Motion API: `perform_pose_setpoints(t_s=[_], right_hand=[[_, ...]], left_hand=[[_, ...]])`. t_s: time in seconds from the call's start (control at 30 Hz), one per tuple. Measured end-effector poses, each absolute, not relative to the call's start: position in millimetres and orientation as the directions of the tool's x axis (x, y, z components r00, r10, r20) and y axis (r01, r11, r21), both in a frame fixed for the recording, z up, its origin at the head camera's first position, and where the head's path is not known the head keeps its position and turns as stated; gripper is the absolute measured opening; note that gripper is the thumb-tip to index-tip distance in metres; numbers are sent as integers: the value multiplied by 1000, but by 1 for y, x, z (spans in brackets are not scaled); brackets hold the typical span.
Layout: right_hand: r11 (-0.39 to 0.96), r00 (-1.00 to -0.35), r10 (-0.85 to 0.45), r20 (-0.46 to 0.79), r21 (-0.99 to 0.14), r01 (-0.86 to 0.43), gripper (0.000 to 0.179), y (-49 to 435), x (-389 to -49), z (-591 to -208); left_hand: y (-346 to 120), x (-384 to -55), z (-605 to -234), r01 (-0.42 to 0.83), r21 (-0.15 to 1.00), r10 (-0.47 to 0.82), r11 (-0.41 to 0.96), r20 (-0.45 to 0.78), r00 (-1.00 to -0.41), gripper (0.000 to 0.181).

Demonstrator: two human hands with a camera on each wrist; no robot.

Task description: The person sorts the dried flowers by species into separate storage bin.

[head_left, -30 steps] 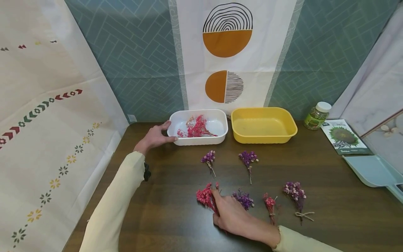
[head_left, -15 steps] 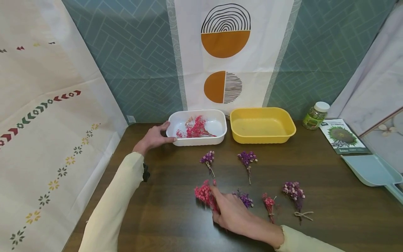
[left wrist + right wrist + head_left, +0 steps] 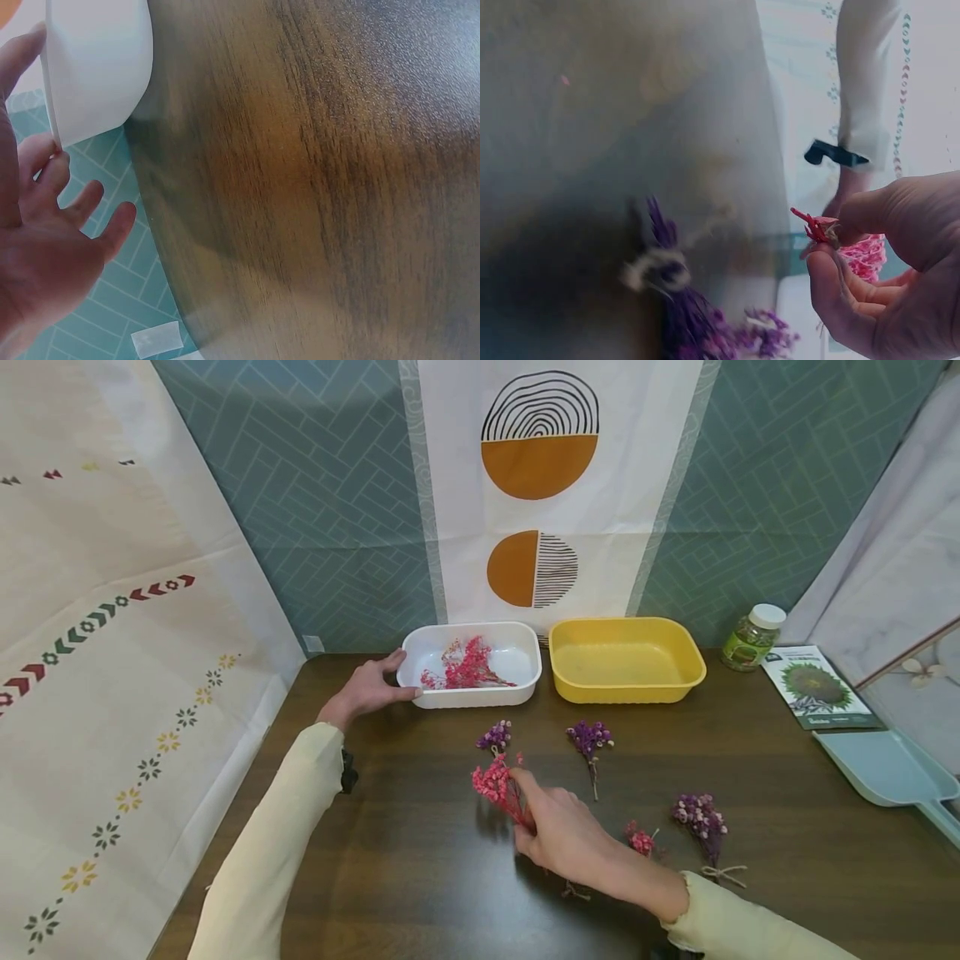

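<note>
My right hand (image 3: 570,835) pinches a small bunch of pink dried flowers (image 3: 495,781) above the table, heads pointing away to the left. In the right wrist view its stem ends (image 3: 821,229) stick out between thumb and fingers. At the back left, my left hand (image 3: 371,685) holds the end of a white plastic tub (image 3: 480,697), thumb at the front rim, index finger toward the rear corner. Several loose pink sprigs (image 3: 472,666) lie in that tub. A tied purple bunch (image 3: 694,315) lies below my right hand, mostly hidden in the head view.
A yellow tub (image 3: 628,693) stands right of the white one. Purple bunches (image 3: 590,739) and a pink bunch (image 3: 640,840) lie on the dark wooden table (image 3: 390,877). Farther right are a lidded jar (image 3: 752,639), a seed packet (image 3: 821,687) and a light blue dustpan (image 3: 888,764).
My right hand has lifted the pink bunch off the table and carried it slightly away from me, now covering most of a purple bunch. The left hand stays at the white tub.
</note>
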State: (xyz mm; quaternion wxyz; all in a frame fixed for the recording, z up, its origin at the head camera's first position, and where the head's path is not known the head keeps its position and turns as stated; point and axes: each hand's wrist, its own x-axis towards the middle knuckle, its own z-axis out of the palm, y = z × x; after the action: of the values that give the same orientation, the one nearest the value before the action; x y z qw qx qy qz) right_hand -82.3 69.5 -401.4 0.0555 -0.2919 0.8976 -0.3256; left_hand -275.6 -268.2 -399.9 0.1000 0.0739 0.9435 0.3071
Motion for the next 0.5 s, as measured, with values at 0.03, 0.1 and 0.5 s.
perform_pose_setpoints(t_s=[0.03, 0.1, 0.5], right_hand=[[622, -828, -553, 91, -616, -483, 64, 70, -84, -399], [632, -833, -543, 109, -600, -491, 65, 71, -89, -397], [670, -849, -512, 129, -559, -489, 69, 74, -115, -387]], left_hand=[[-268, -276, -400, 79, 595, 202, 800, -142, -969, 99], [-269, -275, -400, 79, 596, 200, 799, -140, -970, 100], [-269, -275, -400, 68, 607, 194, 792, -145, -970, 102]])
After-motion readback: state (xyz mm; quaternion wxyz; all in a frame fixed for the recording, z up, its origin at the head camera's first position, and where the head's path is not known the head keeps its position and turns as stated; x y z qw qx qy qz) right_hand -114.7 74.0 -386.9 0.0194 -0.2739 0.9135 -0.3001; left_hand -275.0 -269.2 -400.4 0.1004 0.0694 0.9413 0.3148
